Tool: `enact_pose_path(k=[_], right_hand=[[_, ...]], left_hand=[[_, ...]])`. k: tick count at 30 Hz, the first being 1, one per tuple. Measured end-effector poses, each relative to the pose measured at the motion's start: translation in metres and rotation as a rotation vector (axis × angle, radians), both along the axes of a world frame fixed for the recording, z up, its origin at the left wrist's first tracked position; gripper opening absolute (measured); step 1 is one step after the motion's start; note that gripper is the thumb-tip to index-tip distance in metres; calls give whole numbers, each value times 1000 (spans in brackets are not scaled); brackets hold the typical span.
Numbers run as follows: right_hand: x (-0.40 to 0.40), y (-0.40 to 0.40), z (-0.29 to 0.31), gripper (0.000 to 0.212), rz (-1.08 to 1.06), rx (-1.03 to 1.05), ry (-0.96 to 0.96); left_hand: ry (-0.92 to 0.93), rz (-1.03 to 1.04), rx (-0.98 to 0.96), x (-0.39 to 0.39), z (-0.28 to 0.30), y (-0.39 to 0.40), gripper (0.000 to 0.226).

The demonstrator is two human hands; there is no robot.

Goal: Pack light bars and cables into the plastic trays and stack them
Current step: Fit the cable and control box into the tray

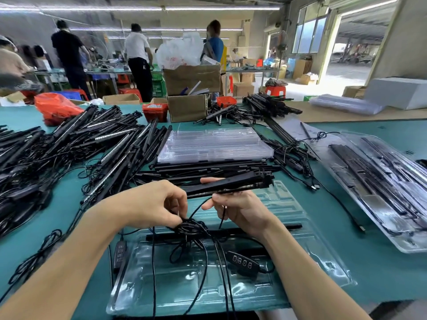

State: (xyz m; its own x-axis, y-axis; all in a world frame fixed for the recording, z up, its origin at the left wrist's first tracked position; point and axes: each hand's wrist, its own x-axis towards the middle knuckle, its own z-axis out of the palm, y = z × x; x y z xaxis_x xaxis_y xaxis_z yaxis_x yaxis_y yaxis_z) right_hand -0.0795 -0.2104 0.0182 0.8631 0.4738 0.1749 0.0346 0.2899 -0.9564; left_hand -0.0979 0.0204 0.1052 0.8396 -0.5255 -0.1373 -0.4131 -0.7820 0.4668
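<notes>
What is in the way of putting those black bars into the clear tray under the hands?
Mainly the tangled cable bundle pinched by the left hand, hanging over the tray. The right hand holds the light bars above it.

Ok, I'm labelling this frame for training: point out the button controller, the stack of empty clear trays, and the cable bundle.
button controller [243, 262]: head view, on its row of buttons.
stack of empty clear trays [215, 144]: head view, on the top tray's middle.
cable bundle [190, 227]: head view, on the knotted coil below the left hand [152, 204].
</notes>
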Motion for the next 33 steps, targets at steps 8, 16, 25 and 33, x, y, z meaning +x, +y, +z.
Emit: enact_pose_path(k=[8, 16, 25, 33], right_hand=[[-6, 2, 5, 35, 20, -46, -55], [-7, 3, 8, 35, 36, -22, -47], [-2, 4, 6, 36, -2, 62, 2], [3, -5, 5, 48, -20, 283, 43]], left_hand=[[-372, 186, 28, -3, -12, 5, 21], [-556, 290, 199, -3, -10, -3, 25], [-183, 327, 37, -1, -10, 4, 13], [-168, 77, -109, 2, -17, 5, 27]])
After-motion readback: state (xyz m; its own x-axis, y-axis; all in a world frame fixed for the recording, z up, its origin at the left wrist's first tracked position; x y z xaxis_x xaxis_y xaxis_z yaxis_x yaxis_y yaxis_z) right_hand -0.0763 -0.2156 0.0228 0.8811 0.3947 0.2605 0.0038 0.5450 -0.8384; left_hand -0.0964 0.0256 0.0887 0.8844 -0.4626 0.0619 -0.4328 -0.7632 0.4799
